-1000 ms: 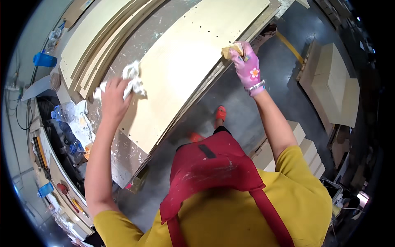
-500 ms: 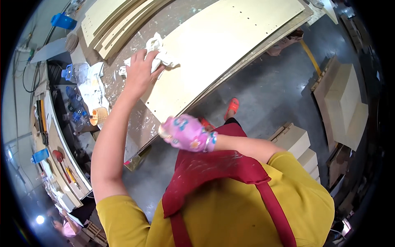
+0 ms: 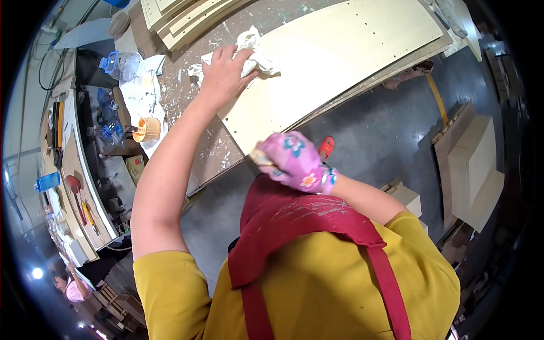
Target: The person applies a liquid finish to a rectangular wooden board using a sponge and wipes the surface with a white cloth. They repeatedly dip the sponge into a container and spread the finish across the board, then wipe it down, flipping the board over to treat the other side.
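A pale yellow wooden panel point(image 3: 340, 62) with small dark holes lies across the workbench point(image 3: 209, 144). My bare left hand point(image 3: 226, 73) is on the panel's left end, its fingers closed over a crumpled white cloth point(image 3: 249, 41). At the panel's near left corner is my right hand point(image 3: 292, 161), in a pink flowered glove. Its fingers are curled round a small yellowish piece point(image 3: 259, 157), blurred and mostly hidden by the glove, so its kind does not show.
Curved wooden panels point(image 3: 190, 25) are stacked at the back. To the left, an orange tub point(image 3: 147, 130) and a clear plastic jug point(image 3: 122, 65) stand by a stained white cloth point(image 3: 141, 93). Boards point(image 3: 476, 164) stand on the floor at right. A person point(image 3: 76, 289) is at far lower left.
The whole view has shifted, so bench and hands appear higher and further right. My left hand stays on the cloth; my right hand stays by the panel's near corner.
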`<state>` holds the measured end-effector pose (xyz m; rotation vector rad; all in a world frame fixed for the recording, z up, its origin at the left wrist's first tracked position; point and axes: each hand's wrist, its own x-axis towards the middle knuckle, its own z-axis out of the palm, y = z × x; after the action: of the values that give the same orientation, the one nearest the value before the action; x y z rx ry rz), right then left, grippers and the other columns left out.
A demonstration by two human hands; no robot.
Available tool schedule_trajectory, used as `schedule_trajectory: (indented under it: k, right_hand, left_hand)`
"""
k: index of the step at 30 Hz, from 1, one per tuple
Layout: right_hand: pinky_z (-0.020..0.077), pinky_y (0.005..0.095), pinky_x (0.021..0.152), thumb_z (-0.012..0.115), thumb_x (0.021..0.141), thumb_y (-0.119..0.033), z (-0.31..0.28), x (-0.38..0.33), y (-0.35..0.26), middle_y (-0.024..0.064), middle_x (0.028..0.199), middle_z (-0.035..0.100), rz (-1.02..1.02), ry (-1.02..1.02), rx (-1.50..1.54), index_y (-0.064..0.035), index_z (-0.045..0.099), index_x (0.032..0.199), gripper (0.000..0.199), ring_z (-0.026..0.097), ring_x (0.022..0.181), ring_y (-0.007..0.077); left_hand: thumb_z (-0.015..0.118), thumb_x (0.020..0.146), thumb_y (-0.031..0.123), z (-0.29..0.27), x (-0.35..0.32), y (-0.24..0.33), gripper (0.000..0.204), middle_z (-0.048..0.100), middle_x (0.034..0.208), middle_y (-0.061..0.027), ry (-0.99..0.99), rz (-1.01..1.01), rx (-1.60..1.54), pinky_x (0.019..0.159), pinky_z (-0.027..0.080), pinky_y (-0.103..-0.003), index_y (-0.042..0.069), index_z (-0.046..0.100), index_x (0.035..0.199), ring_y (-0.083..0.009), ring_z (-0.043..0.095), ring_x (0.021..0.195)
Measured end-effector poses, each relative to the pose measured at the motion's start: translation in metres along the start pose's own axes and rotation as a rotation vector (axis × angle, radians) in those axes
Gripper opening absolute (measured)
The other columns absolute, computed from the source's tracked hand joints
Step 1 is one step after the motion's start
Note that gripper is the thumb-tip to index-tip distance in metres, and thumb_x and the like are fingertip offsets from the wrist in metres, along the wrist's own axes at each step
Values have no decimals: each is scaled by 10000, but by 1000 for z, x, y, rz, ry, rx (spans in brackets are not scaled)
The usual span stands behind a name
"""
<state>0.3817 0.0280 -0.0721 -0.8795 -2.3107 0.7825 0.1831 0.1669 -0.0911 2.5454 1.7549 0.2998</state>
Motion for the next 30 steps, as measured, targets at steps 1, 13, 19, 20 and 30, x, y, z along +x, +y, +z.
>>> schedule_trajectory:
  k: [1, 13, 19, 20, 30]
  right_hand:
    - [456, 385, 758, 663, 771, -220, 7, 0, -1, 73, 898, 588, -108, 66, -11, -84, 569, 1029, 306, 611, 824, 251]
    - [457, 369, 738, 658, 769, -217, 13, -5, 16, 36, 912, 595, -94, 56, -96, -91, 568, 1066, 335, 608, 849, 226]
    - [474, 345, 724, 602, 816, -257, -27, -39, 84, 54, 983, 598, 23, 168, -38, -51, 544, 1151, 398, 625, 878, 193]
    - [472, 357, 731, 607, 789, -253, -40, -43, 94, 65, 974, 599, 131, 192, 57, -69, 548, 1154, 413, 622, 872, 211]
    - [494, 399, 771, 637, 822, -249, -173, -73, 207, 125, 948, 628, 295, 550, -478, -69, 604, 1065, 305, 628, 859, 303]
  left_hand:
    - [663, 825, 426, 1, 0, 0, 490, 496, 1258, -129, 0, -1, -5, 907, 419, -570, 203, 538, 1244, -312, 432, 1234]
    - [683, 799, 346, 3, 2, -1, 473, 503, 1231, -160, 24, 3, -123, 929, 422, -512, 165, 556, 1217, -355, 435, 1208]
    - [698, 802, 248, 2, -2, 2, 479, 474, 1261, -161, 31, -18, -54, 937, 394, -493, 150, 545, 1246, -354, 423, 1209]
    - [698, 803, 242, 0, -2, 6, 482, 466, 1266, -156, 17, -23, -48, 925, 393, -499, 147, 539, 1249, -350, 418, 1214]
    - [705, 802, 214, -1, 2, 5, 484, 450, 1261, -151, -4, 8, -8, 910, 375, -524, 121, 528, 1243, -361, 412, 1207]
